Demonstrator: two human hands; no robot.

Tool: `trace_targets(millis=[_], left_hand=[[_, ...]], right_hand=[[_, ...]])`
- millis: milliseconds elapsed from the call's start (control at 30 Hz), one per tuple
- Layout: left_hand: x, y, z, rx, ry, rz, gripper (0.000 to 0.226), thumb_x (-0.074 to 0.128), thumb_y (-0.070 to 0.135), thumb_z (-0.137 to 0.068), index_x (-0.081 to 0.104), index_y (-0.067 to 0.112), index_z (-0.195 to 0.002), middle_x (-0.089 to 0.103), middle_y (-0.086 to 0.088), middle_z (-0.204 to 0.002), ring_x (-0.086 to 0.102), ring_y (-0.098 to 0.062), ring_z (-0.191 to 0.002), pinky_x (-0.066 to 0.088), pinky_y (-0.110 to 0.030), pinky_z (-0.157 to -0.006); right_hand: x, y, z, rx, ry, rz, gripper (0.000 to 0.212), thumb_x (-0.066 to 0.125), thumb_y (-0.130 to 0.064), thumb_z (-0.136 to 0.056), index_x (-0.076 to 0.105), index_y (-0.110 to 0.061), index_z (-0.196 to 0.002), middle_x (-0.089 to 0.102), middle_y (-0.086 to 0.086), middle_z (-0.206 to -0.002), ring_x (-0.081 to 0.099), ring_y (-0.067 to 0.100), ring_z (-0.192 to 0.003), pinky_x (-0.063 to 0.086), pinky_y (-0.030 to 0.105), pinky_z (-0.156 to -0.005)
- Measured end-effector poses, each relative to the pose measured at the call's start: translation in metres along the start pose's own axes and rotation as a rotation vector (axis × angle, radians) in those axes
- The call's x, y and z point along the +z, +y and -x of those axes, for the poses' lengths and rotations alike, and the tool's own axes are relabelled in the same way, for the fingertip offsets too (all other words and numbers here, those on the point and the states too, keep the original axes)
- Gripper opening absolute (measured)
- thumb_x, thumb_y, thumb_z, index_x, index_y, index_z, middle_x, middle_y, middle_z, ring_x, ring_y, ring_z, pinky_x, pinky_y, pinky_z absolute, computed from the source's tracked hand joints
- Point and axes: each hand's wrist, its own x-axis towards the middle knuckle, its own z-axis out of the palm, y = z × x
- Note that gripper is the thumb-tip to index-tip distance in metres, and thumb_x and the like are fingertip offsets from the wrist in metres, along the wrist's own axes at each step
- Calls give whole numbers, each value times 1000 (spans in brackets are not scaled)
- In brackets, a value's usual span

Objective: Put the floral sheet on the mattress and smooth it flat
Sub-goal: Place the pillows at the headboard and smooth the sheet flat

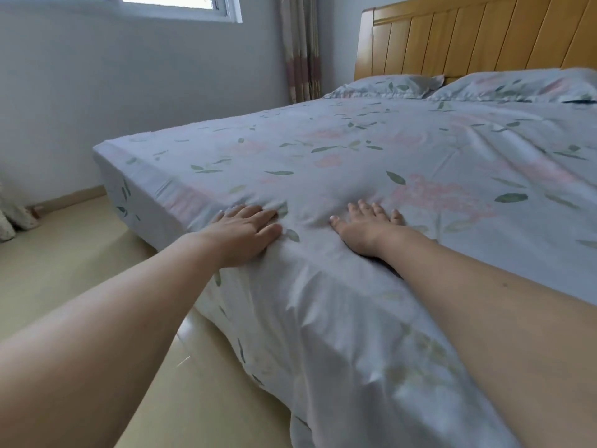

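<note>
The floral sheet, pale blue-white with pink flowers and green leaves, covers the whole mattress and hangs down its near side. My left hand lies flat on the sheet at the mattress's near edge, fingers straight and pointing right. My right hand presses palm-down a little further in, fingers spread toward the headboard. A shallow bulge of cloth sits between and beyond the two hands. Light creases run across the sheet on the right.
Two matching floral pillows lie against the wooden headboard. A wall with a window and a curtain stand beyond the bed. Pale floor runs along the near and left sides.
</note>
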Motion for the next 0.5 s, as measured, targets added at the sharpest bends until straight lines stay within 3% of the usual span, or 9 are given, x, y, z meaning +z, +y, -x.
trace_targets(millis=[133,267,500], left_hand=[[9,-35,-21,127,14,54,82,3,78,-77,28,45,-148,23,13,-159,13,-14,-148,10,-50,-119],[10,-48,-33,253,78,16,57,16,66,-96,33,45,-146,26,15,-156,14,-14,-147,-1,-53,-118],[19,-56,-35,338,56,28,60,10,62,-97,18,41,-152,13,10,-161,4,-18,-150,-7,-52,-118]], right_hand=[[13,-27,-16,62,18,46,77,13,-64,-95,0,-18,-156,-8,1,-163,-8,20,-149,-9,47,-118],[7,-38,-21,170,-29,53,75,13,-64,-95,0,-21,-156,-9,-2,-163,-8,17,-149,-8,47,-118],[22,-74,6,297,47,4,70,13,-58,-98,1,-21,-155,-7,-2,-163,-7,16,-149,-7,42,-119]])
